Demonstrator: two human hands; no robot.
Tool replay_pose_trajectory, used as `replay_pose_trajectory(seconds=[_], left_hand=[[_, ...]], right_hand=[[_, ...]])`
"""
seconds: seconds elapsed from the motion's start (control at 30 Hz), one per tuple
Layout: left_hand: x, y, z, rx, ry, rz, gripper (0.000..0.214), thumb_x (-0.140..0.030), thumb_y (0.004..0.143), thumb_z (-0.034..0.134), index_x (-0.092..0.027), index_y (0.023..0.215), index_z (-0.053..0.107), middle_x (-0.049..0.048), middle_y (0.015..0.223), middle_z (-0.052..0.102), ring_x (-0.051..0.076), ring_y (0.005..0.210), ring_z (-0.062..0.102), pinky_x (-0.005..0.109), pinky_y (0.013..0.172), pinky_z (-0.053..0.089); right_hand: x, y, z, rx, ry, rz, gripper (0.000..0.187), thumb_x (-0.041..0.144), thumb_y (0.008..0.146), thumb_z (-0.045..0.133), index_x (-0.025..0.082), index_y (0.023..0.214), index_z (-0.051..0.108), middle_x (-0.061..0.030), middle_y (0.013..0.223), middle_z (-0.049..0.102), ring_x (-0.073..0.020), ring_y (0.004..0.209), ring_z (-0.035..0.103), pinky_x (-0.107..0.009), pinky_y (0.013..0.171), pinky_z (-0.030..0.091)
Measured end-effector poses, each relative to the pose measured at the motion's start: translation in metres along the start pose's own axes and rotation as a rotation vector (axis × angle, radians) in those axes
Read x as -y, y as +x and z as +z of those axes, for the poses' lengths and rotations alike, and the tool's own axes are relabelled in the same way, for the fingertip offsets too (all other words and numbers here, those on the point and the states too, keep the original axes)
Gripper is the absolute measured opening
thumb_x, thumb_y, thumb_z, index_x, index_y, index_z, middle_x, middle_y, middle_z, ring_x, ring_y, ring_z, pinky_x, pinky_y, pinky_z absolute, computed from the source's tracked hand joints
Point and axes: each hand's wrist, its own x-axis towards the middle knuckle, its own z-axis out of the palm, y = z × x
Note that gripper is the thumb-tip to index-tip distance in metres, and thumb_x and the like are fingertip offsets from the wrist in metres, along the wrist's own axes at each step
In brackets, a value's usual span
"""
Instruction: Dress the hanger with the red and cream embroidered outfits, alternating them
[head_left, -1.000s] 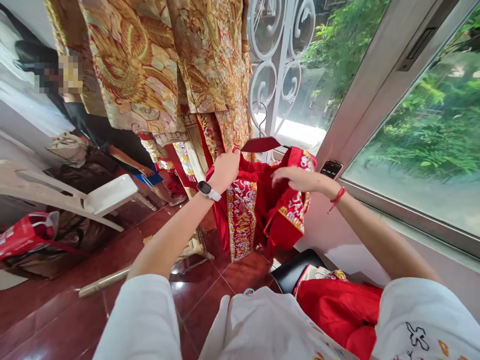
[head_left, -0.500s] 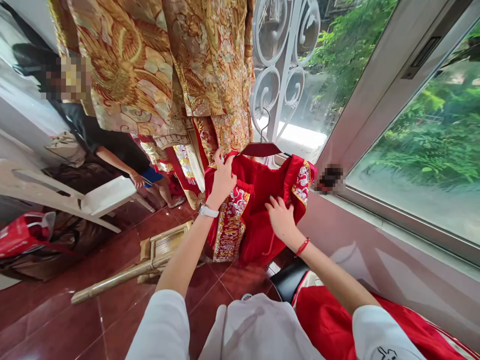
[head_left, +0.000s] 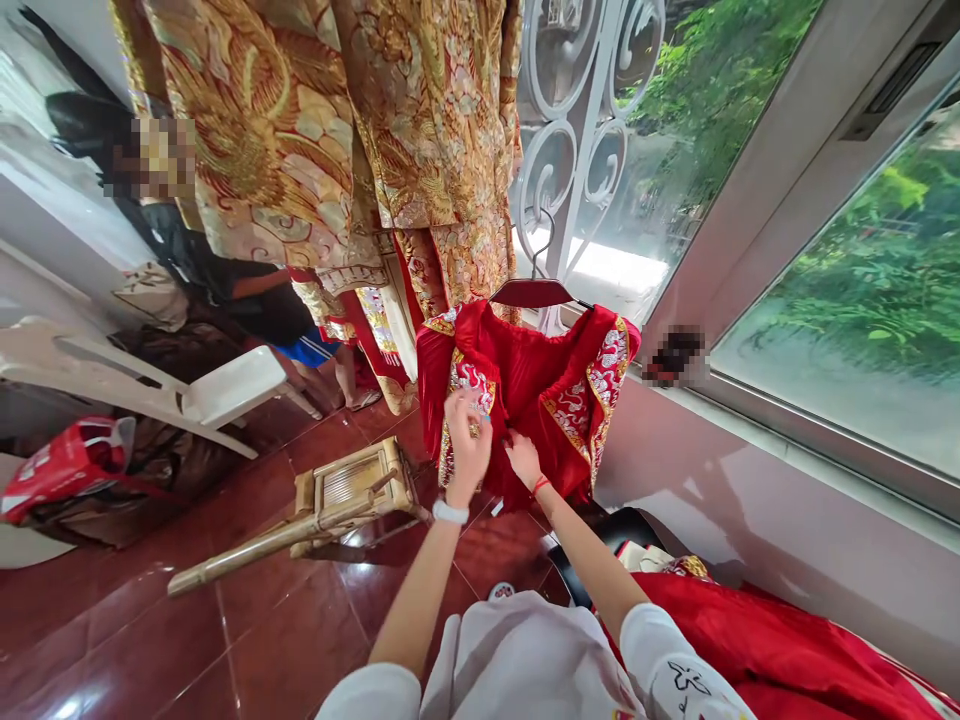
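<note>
A red jacket (head_left: 525, 365) with silver and gold embroidered borders hangs on a dark hanger (head_left: 534, 292) in front of me, its front spread apart. My left hand (head_left: 468, 445), a little blurred, is at the embroidered left front edge, thumb and fingers apart. Lower in the middle, my right hand (head_left: 523, 460) has its fingers closed at the red cloth near the inner edge of the right front. The fingertips are partly lost against the red fabric. Behind the jacket hang long gold embroidered garments (head_left: 262, 130).
A bamboo chair (head_left: 352, 490) lies on the red tiled floor to the left. Beyond it are a white plastic chair (head_left: 232, 385), a red bag (head_left: 67, 470) and a person in dark clothes (head_left: 262, 310). Red cloth (head_left: 750, 620) covers a black seat at lower right, beside the window wall.
My left hand has come down from the jacket's shoulder to its front edge. My right hand has moved down and left. The right front's embroidered border now shows more.
</note>
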Motion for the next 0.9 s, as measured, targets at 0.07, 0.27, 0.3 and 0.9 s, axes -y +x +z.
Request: replay_pose_trajectory(seconds=[0.07,0.27,0.3,0.9], left_hand=[[0.018,-0.046,0.021,0.128,-0.048,-0.084,0.046,-0.007,0.084,0.047,-0.024,0.126,0.052,0.0105,0.127,0.054,0.014,0.081,0.061,0.035,0.093,0.056],[0.054,-0.116,0.061,0.309,-0.114,-0.312,0.04,0.0,0.077,0.052,-0.025,0.108,0.05,0.0055,0.109,0.059,0.02,0.103,0.064,0.04,0.098,0.055],[0.056,-0.118,0.062,0.315,-0.121,-0.307,0.037,-0.001,0.079,0.052,-0.025,0.108,0.049,0.0054,0.108,0.059,0.021,0.105,0.064,0.04,0.099,0.054],[-0.007,-0.003,0.023,0.491,0.873,0.296,0.052,0.001,0.092,0.043,-0.013,0.14,0.056,0.0205,0.113,0.07,0.027,0.122,0.06,0.037,0.096,0.055]], right_hand=[[-0.009,-0.014,-0.001,-0.049,-0.001,-0.03,0.028,0.014,0.093,0.046,0.015,0.114,0.065,-0.0178,0.115,0.07,-0.0272,0.11,0.067,-0.039,0.096,0.051],[-0.036,-0.06,-0.008,0.026,0.08,-0.148,0.019,0.016,0.089,0.049,0.019,0.082,0.067,-0.0088,0.086,0.072,-0.0235,0.079,0.069,-0.033,0.078,0.055],[-0.039,-0.065,-0.009,0.03,0.09,-0.159,0.02,0.017,0.089,0.048,0.019,0.082,0.067,-0.0086,0.084,0.071,-0.0229,0.076,0.068,-0.033,0.075,0.055],[-0.049,-0.102,-0.005,0.206,0.389,-0.12,0.035,0.029,0.084,0.058,0.012,0.11,0.074,0.0016,0.064,0.059,-0.0104,0.051,0.048,-0.025,0.055,0.043]])
